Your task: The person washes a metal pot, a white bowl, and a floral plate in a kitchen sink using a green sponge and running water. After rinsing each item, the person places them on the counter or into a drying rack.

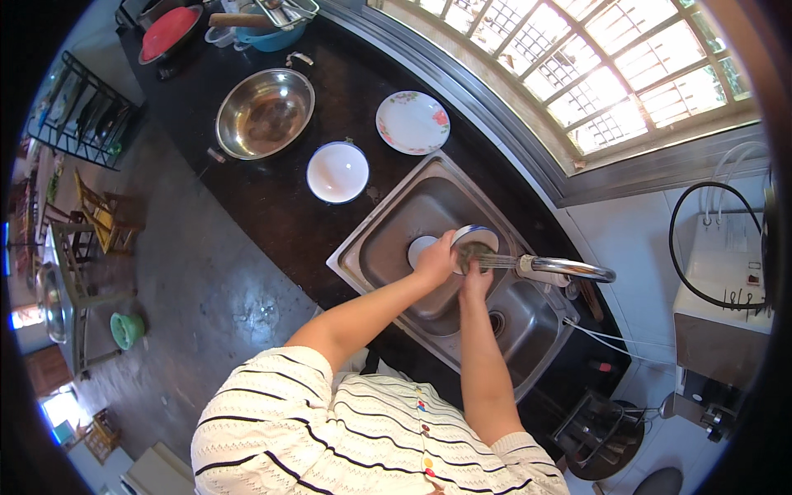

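Observation:
My left hand (435, 260) grips the side of a white bowl with a blue rim (479, 232), tilted over the larger basin of the stainless steel sink (396, 247). Inside the bowl, my right hand (477, 281) holds a dark greenish scrubber (471, 252); its exact kind is unclear. Water streams from the chrome faucet (572, 268) onto the scrubber and the bowl. Low in the basin, partly behind my left hand, lies a white round dish (422, 249). The fingers of my right hand are partly hidden by the scrubber and the water.
On the dark counter stand a white bowl (338, 172), a floral plate (413, 122) and a two-handled steel pan (266, 114). Farther off are a blue basin (275, 39) and a red lid-like item (168, 32). A smaller sink basin (526, 334) lies to the right.

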`<state>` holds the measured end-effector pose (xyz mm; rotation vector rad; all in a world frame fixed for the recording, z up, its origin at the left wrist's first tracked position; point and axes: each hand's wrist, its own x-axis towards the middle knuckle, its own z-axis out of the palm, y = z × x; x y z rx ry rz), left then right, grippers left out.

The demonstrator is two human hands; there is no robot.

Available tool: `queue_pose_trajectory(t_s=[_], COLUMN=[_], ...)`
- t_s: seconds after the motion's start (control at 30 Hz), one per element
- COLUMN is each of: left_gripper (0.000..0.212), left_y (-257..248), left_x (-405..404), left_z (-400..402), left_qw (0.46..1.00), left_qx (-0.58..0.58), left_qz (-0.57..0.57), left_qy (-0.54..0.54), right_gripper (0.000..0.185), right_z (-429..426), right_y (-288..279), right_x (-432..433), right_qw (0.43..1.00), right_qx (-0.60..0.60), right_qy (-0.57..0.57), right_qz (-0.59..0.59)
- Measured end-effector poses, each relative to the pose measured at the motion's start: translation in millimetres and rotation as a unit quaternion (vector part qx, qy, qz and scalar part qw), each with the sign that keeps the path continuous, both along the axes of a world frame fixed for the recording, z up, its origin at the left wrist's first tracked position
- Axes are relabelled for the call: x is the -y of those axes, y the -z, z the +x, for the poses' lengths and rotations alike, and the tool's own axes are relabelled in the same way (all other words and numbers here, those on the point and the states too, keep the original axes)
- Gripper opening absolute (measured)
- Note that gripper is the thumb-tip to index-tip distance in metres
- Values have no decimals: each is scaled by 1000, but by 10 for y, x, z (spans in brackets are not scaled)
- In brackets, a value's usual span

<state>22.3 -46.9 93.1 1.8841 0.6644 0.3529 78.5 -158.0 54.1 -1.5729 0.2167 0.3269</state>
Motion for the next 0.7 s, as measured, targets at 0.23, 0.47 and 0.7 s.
queue_pose_trajectory(t_s=[0.23,0.47,0.7], left_gripper=[26,22,20], left_y=[-291,-113,-279], left_x=[-401,-198,-317], left_z=[1,-128,-133], left_qw=[948,996,995], left_qx=[-208,-26,1], left_qz=[-53,-38,78], left_qy=[237,70,61], right_gripper=[30,25,34], right_z=[364,156,-249], right_y=[-656,-540,-277], right_x=[205,-33,-449], right_qw=[792,950,971], right_qx=[446,241,-210], right_qy=[-244,-72,51], right_qz=[-338,-186,106])
